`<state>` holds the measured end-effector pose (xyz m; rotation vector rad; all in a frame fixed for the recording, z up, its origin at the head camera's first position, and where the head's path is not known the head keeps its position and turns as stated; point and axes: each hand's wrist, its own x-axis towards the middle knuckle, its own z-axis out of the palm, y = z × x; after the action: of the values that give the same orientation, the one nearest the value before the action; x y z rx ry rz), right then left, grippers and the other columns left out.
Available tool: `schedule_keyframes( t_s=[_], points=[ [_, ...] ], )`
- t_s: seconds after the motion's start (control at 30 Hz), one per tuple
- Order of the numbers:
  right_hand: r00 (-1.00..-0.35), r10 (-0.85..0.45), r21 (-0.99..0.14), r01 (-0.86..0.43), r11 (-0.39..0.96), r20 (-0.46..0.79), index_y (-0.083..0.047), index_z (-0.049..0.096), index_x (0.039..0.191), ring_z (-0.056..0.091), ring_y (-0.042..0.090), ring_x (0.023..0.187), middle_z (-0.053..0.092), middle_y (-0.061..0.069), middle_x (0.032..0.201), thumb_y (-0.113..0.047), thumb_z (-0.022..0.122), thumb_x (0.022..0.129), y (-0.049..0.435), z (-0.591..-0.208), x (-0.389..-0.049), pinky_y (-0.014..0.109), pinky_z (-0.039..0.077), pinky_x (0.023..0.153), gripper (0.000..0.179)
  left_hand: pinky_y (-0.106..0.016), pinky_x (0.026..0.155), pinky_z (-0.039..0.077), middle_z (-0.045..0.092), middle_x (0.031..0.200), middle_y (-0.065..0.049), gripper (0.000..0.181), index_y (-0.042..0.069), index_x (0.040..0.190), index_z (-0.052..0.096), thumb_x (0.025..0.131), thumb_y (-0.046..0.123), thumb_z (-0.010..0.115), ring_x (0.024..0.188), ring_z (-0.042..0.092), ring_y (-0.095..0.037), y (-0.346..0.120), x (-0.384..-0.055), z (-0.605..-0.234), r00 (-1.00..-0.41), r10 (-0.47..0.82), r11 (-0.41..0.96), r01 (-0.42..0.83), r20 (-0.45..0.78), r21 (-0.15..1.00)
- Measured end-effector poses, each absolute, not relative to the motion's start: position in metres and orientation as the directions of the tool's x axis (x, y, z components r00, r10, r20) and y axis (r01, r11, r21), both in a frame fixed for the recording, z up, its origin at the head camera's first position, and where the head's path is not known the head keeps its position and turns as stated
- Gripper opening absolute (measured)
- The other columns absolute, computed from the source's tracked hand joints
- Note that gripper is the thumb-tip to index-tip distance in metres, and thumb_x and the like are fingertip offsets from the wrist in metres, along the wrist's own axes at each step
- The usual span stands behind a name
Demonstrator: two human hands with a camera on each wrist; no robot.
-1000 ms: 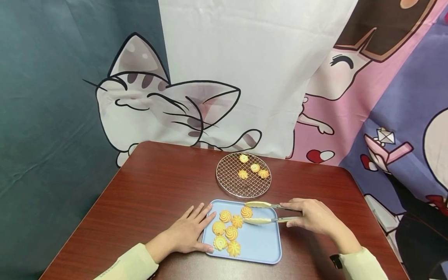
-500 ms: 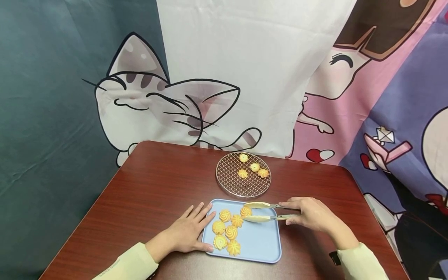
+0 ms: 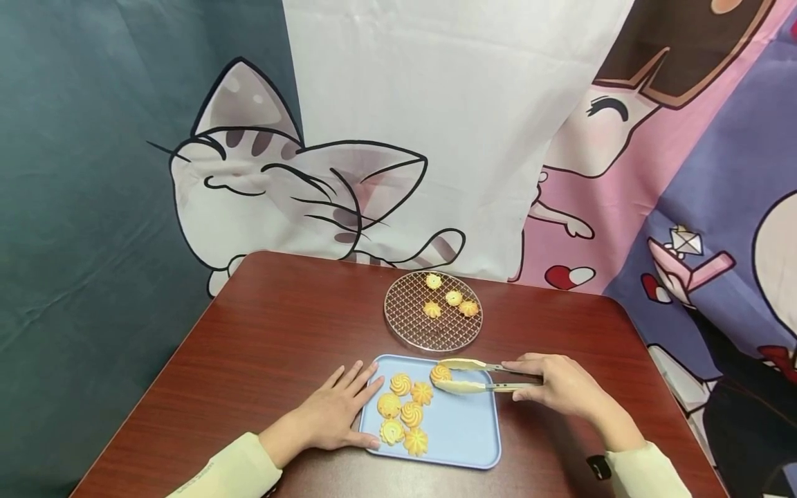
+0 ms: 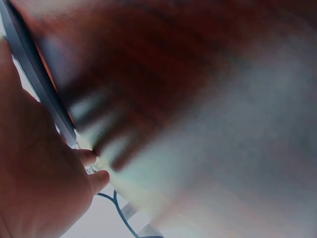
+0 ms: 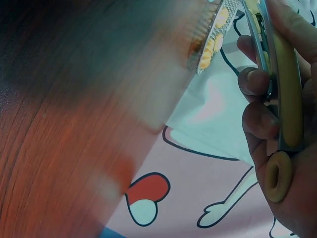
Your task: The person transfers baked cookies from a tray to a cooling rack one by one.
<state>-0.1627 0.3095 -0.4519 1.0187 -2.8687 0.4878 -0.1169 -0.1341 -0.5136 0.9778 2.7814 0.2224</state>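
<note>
My right hand (image 3: 557, 382) grips a pair of tongs (image 3: 467, 386) with pale yellow tips and metal arms, fingers curled round the handles in the right wrist view. The tong tips lie on either side of a swirled cookie (image 3: 441, 374) near the back edge of a light blue tray (image 3: 461, 436). Several other golden cookies (image 3: 411, 414) sit on the tray's left half. With fingers spread, my left hand (image 3: 336, 413) rests at the tray's left edge, thumb by the front corner. In the left wrist view, the tray's dark edge (image 4: 37, 74) runs beside that hand.
Behind the tray stands a round wire rack (image 3: 411, 325) with several small cookies (image 3: 454, 298) on its back and right part. Both stand on a reddish-brown wooden table (image 3: 280, 318). A cartoon-printed curtain (image 3: 486, 138) hangs right behind the table.
The tongs have shifted slightly right, and the swirled cookie between their tips has moved a little right with them. The left hand and the tray have stayed in place.
</note>
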Motion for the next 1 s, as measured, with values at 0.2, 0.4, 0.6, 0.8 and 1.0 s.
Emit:
schedule_keyframes(
  t_s=[0.2, 0.4, 0.6, 0.8, 1.0],
  points=[
    [-0.783, -0.597, -0.271, -0.622, 0.735, 0.175, -0.027, 0.075, 0.124, 0.061, 0.001, 0.081, 0.071, -0.015, 0.105, -0.037, 0.088, 0.076, 0.311, -0.443, -0.159, 0.026, 0.05, 0.067, 0.051, -0.06, 0.121, 0.019, 0.013, 0.17, -0.01, 0.107, 0.017, 0.163, 0.023, 0.084, 0.086, 0.043, 0.154, 0.015, -0.039, -0.135, -0.117, -0.515, -0.766, 0.632, 0.771, 0.606, -0.118, 0.197],
    [-0.79, -0.588, -0.257, -0.612, 0.748, 0.172, -0.029, 0.073, 0.127, 0.057, 0.002, 0.075, 0.068, -0.019, 0.102, -0.049, 0.084, 0.078, 0.312, -0.433, -0.16, 0.022, 0.046, 0.064, 0.055, -0.06, 0.121, 0.019, 0.014, 0.17, -0.011, 0.106, 0.016, 0.163, 0.024, 0.084, 0.085, 0.044, 0.154, 0.016, -0.039, -0.134, -0.117, -0.514, -0.763, 0.636, 0.767, 0.61, -0.114, 0.196],
    [-0.789, -0.578, -0.23, -0.614, 0.755, 0.209, -0.029, 0.074, 0.126, 0.058, -0.001, 0.08, 0.071, -0.015, 0.104, -0.042, 0.088, 0.075, 0.313, -0.426, -0.165, 0.026, 0.05, 0.067, 0.055, -0.06, 0.121, 0.019, 0.013, 0.17, -0.01, 0.106, 0.016, 0.163, 0.024, 0.084, 0.085, 0.045, 0.154, 0.016, -0.039, -0.134, -0.117, -0.515, -0.762, 0.637, 0.767, 0.61, -0.116, 0.2],
    [-0.789, -0.569, -0.221, -0.612, 0.759, 0.232, -0.027, 0.075, 0.125, 0.062, 0.004, 0.08, 0.071, -0.013, 0.104, -0.036, 0.091, 0.072, 0.313, -0.423, -0.172, 0.028, 0.051, 0.068, 0.055, -0.06, 0.121, 0.019, 0.012, 0.17, -0.01, 0.106, 0.016, 0.163, 0.024, 0.084, 0.085, 0.044, 0.155, 0.015, -0.038, -0.134, -0.117, -0.515, -0.762, 0.637, 0.767, 0.609, -0.12, 0.204],
    [-0.799, -0.557, -0.23, -0.599, 0.767, 0.226, -0.028, 0.074, 0.126, 0.064, 0.006, 0.084, 0.072, -0.013, 0.106, -0.036, 0.09, 0.074, 0.31, -0.421, -0.18, 0.031, 0.053, 0.071, 0.055, -0.059, 0.122, 0.018, 0.012, 0.17, -0.009, 0.106, 0.017, 0.163, 0.023, 0.084, 0.085, 0.044, 0.155, 0.015, -0.038, -0.134, -0.117, -0.515, -0.762, 0.636, 0.767, 0.609, -0.118, 0.201]
  ],
)
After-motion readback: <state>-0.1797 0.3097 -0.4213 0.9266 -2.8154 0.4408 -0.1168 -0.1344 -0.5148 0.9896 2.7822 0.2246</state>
